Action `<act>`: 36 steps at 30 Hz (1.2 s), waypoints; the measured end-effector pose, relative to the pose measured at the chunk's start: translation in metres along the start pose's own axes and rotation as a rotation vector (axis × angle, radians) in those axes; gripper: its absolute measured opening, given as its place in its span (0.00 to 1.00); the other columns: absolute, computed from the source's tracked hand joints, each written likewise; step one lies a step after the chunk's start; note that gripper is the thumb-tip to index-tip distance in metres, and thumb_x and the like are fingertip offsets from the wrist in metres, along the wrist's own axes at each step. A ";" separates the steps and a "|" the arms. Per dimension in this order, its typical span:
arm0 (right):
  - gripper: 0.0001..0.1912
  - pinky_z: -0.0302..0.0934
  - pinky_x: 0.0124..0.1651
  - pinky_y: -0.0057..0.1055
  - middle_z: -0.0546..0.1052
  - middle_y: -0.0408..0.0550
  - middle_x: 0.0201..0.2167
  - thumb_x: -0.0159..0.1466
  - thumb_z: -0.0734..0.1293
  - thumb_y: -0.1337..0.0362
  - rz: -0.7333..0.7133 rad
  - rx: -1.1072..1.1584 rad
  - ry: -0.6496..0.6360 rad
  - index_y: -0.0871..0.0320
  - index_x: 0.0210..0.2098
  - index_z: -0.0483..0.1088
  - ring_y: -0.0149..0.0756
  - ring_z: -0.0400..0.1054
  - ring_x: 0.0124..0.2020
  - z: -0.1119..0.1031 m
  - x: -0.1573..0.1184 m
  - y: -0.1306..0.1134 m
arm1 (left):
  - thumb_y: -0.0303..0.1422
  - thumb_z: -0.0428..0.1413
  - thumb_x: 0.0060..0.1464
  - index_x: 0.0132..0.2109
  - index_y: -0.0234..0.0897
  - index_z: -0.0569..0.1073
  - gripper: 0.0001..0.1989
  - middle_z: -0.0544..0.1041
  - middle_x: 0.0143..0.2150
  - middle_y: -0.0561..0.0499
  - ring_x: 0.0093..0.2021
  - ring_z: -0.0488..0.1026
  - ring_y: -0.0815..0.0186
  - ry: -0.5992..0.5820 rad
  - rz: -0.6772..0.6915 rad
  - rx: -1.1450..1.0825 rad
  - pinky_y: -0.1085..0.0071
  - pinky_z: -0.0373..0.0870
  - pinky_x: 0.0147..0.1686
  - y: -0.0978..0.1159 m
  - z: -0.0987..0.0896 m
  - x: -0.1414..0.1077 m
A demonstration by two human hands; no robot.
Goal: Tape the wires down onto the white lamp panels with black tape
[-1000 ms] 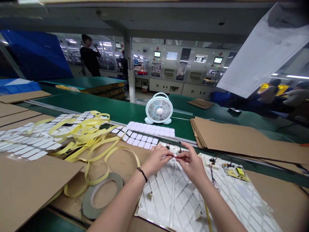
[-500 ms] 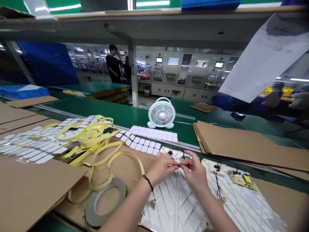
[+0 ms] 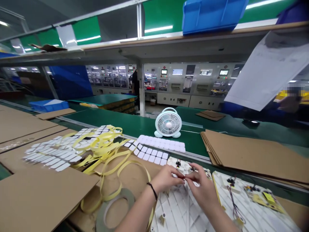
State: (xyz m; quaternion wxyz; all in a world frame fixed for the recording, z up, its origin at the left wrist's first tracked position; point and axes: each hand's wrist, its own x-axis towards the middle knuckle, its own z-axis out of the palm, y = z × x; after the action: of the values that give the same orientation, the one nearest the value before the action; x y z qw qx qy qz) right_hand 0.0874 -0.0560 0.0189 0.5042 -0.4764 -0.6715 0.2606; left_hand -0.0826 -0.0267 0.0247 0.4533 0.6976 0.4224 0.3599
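Note:
My left hand (image 3: 169,178) and my right hand (image 3: 200,180) meet over the upper part of a white ribbed plastic panel (image 3: 175,206). Both are closed in a pinch, fingertips almost touching. Between them shows a bit of thin reddish wire (image 3: 182,177), mostly hidden by the fingers. A small black connector part (image 3: 178,163) sits on the panel just beyond my left hand. To the right lies a second white panel (image 3: 256,211) with a yellowish circuit board (image 3: 264,197) and a loose pair of dark wires (image 3: 233,203).
Left of the panels are a tape roll (image 3: 102,216), tangled yellow strips (image 3: 106,145) and white pad sheets (image 3: 58,154). Cardboard sheets (image 3: 251,151) lie at right. A small fan (image 3: 168,124) stands behind; a blue bin (image 3: 212,16) rests on the overhead shelf.
The view has tilted up, so the scene sits lower and further right. My hands stay pinched together over the same panel, fingers slightly shifted. A person in the background is now partly behind the post.

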 end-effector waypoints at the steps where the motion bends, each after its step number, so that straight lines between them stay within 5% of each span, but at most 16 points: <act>1: 0.22 0.69 0.40 0.35 0.77 0.42 0.27 0.57 0.63 0.62 0.049 0.036 0.035 0.54 0.51 0.58 0.38 0.74 0.32 0.000 0.001 -0.002 | 0.38 0.62 0.44 0.35 0.37 0.81 0.11 0.79 0.31 0.49 0.35 0.72 0.64 0.006 0.041 0.031 0.72 0.65 0.37 0.001 0.001 0.000; 4: 0.22 0.68 0.39 0.34 0.77 0.41 0.26 0.57 0.63 0.62 0.083 0.032 0.058 0.55 0.51 0.58 0.37 0.73 0.31 0.000 0.000 -0.005 | 0.40 0.62 0.44 0.31 0.36 0.80 0.12 0.75 0.26 0.52 0.31 0.69 0.66 0.006 0.070 0.073 0.73 0.63 0.34 0.006 0.004 0.000; 8: 0.18 0.66 0.43 0.37 0.78 0.45 0.31 0.60 0.60 0.63 -0.083 -0.073 0.028 0.54 0.50 0.60 0.39 0.74 0.36 0.002 -0.004 0.002 | 0.47 0.64 0.38 0.24 0.33 0.77 0.19 0.66 0.19 0.56 0.24 0.63 0.70 0.051 -0.109 -0.071 0.73 0.58 0.27 0.005 0.006 0.001; 14: 0.16 0.64 0.45 0.37 0.78 0.45 0.32 0.61 0.60 0.63 -0.111 -0.051 -0.014 0.53 0.49 0.59 0.38 0.73 0.37 0.001 -0.004 0.001 | 0.38 0.64 0.40 0.31 0.33 0.79 0.12 0.74 0.27 0.52 0.31 0.68 0.67 -0.018 -0.102 -0.235 0.72 0.63 0.35 0.002 0.003 0.002; 18: 0.25 0.66 0.40 0.35 0.77 0.43 0.26 0.55 0.67 0.59 0.139 0.176 0.055 0.54 0.50 0.57 0.39 0.73 0.32 0.002 0.001 -0.005 | 0.28 0.55 0.45 0.28 0.33 0.76 0.06 0.73 0.24 0.53 0.29 0.68 0.68 0.001 -0.004 0.095 0.72 0.63 0.35 0.005 0.005 0.000; 24: 0.33 0.64 0.36 0.32 0.77 0.42 0.22 0.48 0.73 0.58 0.320 0.382 0.170 0.55 0.48 0.55 0.38 0.72 0.27 0.008 0.007 0.006 | 0.24 0.51 0.48 0.32 0.38 0.74 0.08 0.75 0.30 0.53 0.33 0.69 0.68 0.050 0.286 0.715 0.60 0.56 0.53 0.012 0.012 -0.001; 32: 0.22 0.62 0.28 0.29 0.73 0.39 0.24 0.51 0.64 0.65 0.307 0.221 -0.059 0.54 0.46 0.57 0.33 0.68 0.22 -0.010 0.016 0.016 | 0.22 0.48 0.53 0.40 0.34 0.74 0.12 0.77 0.36 0.47 0.37 0.71 0.65 0.024 0.289 0.826 0.64 0.63 0.49 0.011 0.019 0.004; 36: 0.28 0.61 0.23 0.27 0.66 0.39 0.33 0.47 0.60 0.68 0.321 0.104 -0.092 0.51 0.49 0.57 0.29 0.67 0.18 -0.021 0.020 0.018 | 0.22 0.47 0.55 0.44 0.34 0.73 0.14 0.78 0.38 0.47 0.39 0.71 0.64 -0.006 0.279 0.812 0.65 0.64 0.49 0.008 0.019 0.005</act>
State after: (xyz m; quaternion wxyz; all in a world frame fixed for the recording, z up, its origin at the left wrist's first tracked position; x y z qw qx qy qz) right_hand 0.1131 -0.0328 0.0200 0.4487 -0.5384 -0.5948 0.3937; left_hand -0.0618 -0.0299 0.0272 0.0903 0.8709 0.4302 0.2201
